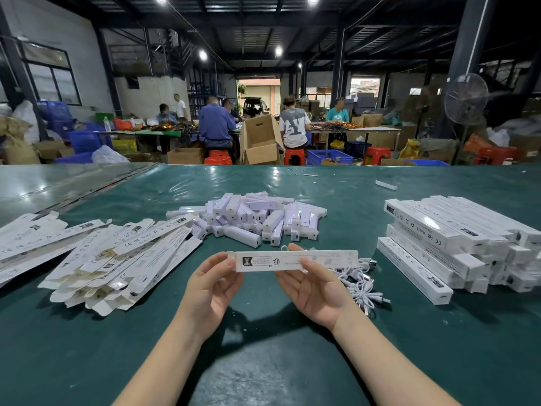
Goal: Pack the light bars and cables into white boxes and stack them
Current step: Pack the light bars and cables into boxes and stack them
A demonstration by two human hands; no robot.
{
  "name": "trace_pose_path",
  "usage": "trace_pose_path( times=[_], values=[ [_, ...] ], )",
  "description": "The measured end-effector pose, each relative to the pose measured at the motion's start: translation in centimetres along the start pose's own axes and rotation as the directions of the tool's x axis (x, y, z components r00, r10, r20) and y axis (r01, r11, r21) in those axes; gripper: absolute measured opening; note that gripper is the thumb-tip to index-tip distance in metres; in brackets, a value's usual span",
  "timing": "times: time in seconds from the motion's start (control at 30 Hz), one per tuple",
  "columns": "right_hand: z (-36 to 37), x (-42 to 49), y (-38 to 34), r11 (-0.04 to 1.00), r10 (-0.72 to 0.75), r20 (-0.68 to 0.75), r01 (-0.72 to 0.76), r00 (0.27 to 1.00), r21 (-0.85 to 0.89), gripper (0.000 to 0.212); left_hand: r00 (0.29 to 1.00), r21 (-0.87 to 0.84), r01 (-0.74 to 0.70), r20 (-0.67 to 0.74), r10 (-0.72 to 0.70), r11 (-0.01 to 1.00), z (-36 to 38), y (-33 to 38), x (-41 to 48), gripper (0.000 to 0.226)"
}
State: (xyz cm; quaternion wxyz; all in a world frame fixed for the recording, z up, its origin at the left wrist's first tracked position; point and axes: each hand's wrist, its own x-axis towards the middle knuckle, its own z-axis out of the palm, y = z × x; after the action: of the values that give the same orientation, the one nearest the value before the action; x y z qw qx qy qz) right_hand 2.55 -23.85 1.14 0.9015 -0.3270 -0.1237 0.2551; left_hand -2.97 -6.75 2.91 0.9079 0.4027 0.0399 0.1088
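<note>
Both hands hold one long white box (pixel 295 260) level above the green table (pixel 292 361). My left hand (pixel 209 285) pinches its left end between thumb and fingers. My right hand (pixel 313 284) grips it near the middle, thumb on the front face. A heap of white light bars (pixel 251 219) lies behind the box. White cables (pixel 361 281) are bunched to the right of my right hand. Flat unfolded boxes (pixel 96 253) are spread on the left. Packed boxes (pixel 456 244) are stacked on the right.
A small white piece (pixel 385 184) lies far back on the table. Beyond the table's far edge, several people sit at other benches among cardboard cartons (pixel 260 140), blue crates and red stools. A standing fan (pixel 465 98) is at the right.
</note>
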Motion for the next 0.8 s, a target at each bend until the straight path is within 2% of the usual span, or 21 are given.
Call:
trace_pose_path(
  times=[0.13, 0.2, 0.27, 0.33, 0.4, 0.47, 0.53, 0.6, 0.73, 0.8],
  values=[
    [0.0, 0.2, 0.1, 1.000, 0.003, -0.006, -0.003, 1.000, 0.012, 0.069, 0.998, 0.083, -0.045, -0.050, 0.050, 0.995, 0.0, -0.1, 0.2, 0.024],
    [0.0, 0.2, 0.1, 1.000, 0.008, -0.015, -0.008, 1.000, 0.005, 0.057, 0.985, 0.163, -0.123, -0.101, 0.141, 0.979, -0.1, -0.4, 0.2, 0.019],
    [0.0, 0.0, 0.2, 1.000, 0.017, -0.025, -0.018, 1.000, -0.017, 0.040, 0.936, 0.361, -0.255, -0.141, 0.323, 0.897, -0.2, -0.9, 0.3, 0.018],
    [0.0, 0.0, 0.4, 0.999, 0.038, -0.024, -0.038, 0.999, -0.028, 0.041, 0.871, 0.515, -0.353, -0.124, 0.475, 0.781, -0.3, -1.4, 0.2, 0.018],
    [0.1, 0.0, 0.5, 0.999, 0.040, -0.018, -0.040, 0.999, -0.013, 0.048, 0.842, 0.551, -0.395, -0.102, 0.529, 0.735, -0.1, -1.8, 0.1, 0.020],
    [0.1, 0.1, 0.3, 0.998, 0.026, -0.006, -0.026, 1.000, 0.053, 0.058, 0.871, 0.552, -0.401, -0.016, 0.490, 0.731, 0.1, -2.0, 0.1, 0.029],
    [0.0, 0.2, 0.0, 0.990, 0.010, -0.003, -0.010, 1.000, 0.143, 0.068, 0.912, 0.588, -0.389, 0.134, 0.389, 0.709, 0.3, -2.3, -0.1, 0.045],
    [0.0, 0.2, -0.2, 0.984, 0.000, -0.005, 0.001, 1.000, 0.178, 0.070, 0.916, 0.636, -0.399, 0.240, 0.322, 0.661, 0.4, -2.6, -0.4, 0.061],
    [-0.1, 0.2, -0.2, 0.979, 0.002, -0.007, -0.001, 1.000, 0.205, 0.068, 0.880, 0.716, -0.468, 0.320, 0.352, 0.518, 0.2, -2.5, -0.7, 0.064],
    [0.0, 0.1, -0.2, 0.977, -0.001, -0.019, 0.005, 1.000, 0.214, 0.068, 0.881, 0.737, -0.465, 0.329, 0.340, 0.491, 0.2, -2.2, -0.7, 0.065]
  ],
)
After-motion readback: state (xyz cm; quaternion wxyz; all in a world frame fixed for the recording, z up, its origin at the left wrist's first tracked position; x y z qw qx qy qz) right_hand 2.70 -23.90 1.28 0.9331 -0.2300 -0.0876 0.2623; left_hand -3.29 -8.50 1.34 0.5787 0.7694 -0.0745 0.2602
